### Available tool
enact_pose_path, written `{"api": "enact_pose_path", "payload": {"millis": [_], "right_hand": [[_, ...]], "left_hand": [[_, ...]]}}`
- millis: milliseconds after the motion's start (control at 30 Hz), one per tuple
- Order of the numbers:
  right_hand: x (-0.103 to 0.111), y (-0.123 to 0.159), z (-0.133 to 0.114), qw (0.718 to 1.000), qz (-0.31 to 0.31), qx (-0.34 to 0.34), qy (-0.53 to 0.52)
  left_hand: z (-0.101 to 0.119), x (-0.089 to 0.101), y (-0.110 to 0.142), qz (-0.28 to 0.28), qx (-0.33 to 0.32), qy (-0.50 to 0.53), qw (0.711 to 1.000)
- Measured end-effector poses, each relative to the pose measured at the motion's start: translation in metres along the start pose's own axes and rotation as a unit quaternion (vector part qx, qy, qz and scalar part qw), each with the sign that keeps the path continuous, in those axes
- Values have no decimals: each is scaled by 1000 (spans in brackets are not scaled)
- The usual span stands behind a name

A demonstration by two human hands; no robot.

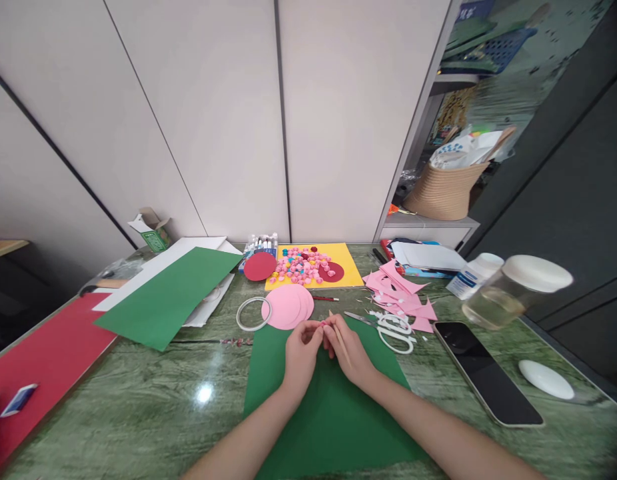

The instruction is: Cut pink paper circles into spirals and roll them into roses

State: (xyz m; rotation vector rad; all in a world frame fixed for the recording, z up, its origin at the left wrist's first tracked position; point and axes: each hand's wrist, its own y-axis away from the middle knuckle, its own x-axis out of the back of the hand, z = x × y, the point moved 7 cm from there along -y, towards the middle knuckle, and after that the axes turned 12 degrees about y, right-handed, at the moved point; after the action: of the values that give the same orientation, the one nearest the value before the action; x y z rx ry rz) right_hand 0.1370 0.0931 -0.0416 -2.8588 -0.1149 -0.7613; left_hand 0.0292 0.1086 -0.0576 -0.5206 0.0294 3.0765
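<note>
My left hand (301, 350) and my right hand (349, 350) meet over a green paper sheet (328, 413) on the green marble table (163, 393). Both hands pinch a small pink paper piece (322, 325) between their fingertips. My right hand also holds a thin wooden stick (340, 337) along its fingers. Just beyond the hands lie stacked pink paper circles (287, 307) and a white tape ring (253, 313).
A yellow sheet (348, 257) carries several small pink rolled pieces (301, 265) and dark red circles (259, 266). White scissors (396, 328), pink scraps (403, 293), a phone (486, 370), a glass jar (513, 293) lie right. Green sheet (168, 293) and red sheet (43, 360) lie left.
</note>
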Motion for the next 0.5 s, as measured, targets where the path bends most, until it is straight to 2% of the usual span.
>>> {"api": "enact_pose_path", "payload": {"millis": [200, 500], "right_hand": [[2, -1, 5, 1000, 18, -8, -15], [-1, -1, 4, 1000, 10, -10, -22]], "left_hand": [[0, -1, 1, 3, 5, 25, 1000], [0, 4, 0, 22, -1, 26, 999]]}}
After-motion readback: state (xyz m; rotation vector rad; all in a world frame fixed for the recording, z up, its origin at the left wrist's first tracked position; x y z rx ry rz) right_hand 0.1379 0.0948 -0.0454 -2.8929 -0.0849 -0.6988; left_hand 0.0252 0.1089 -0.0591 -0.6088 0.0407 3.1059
